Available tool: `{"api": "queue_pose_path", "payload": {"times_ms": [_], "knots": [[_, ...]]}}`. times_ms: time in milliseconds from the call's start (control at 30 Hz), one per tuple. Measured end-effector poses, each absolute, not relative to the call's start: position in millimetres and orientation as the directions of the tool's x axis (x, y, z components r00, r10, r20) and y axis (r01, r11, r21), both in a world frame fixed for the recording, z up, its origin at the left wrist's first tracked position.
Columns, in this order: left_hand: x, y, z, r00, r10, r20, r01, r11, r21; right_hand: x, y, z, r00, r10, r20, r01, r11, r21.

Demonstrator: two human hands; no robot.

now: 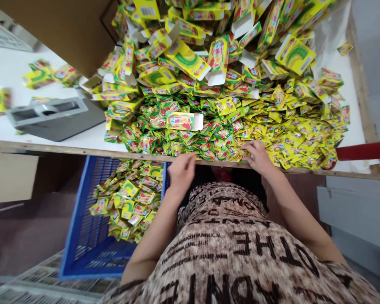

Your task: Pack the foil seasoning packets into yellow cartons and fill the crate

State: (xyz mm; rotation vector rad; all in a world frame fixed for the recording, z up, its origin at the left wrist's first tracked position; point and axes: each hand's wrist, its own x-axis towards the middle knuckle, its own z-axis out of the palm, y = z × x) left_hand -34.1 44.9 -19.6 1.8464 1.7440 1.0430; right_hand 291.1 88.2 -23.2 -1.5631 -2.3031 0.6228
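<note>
A big heap of small yellow-green sachets (240,126) covers the white table (6,71). Behind and on top of it lie many open yellow cartons (186,59), one carton (185,121) resting on the sachets near me. My left hand (181,171) sits at the table's front edge, fingers curled down, with nothing plainly visible in it. My right hand (256,156) rests on the sachets at the front edge, fingers bent into the pile; whether they grip any sachets is hidden.
A blue plastic crate (82,236) below the table at left holds more sachets. A grey tape dispenser (50,116) stands on the table's left. A brown cardboard box (66,29) is behind it. A red bar (364,150) pokes in at right.
</note>
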Motion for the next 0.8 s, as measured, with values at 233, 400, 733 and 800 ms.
{"api": "queue_pose_path", "payload": {"times_ms": [233, 400, 733, 800], "knots": [[78, 81, -22, 0.430, 0.899, 0.079, 0.749, -0.404, 0.525, 305, 82, -27, -0.228, 0.970, -0.088, 0.870, 0.163, -0.465], [78, 83, -28, 0.338, 0.939, 0.058, 0.681, -0.286, 0.674, 313, 82, -29, -0.220, 0.975, -0.033, 0.859, 0.178, -0.480], [85, 105, -29, 0.137, 0.990, 0.021, 0.686, -0.111, 0.719, 289, 83, 4, 0.162, 0.987, 0.003, 0.430, -0.067, -0.900], [83, 105, -34, 0.137, 0.990, 0.040, 0.589, -0.113, 0.800, 262, 89, 0, 0.176, 0.983, -0.056, 0.311, -0.109, -0.944]]}}
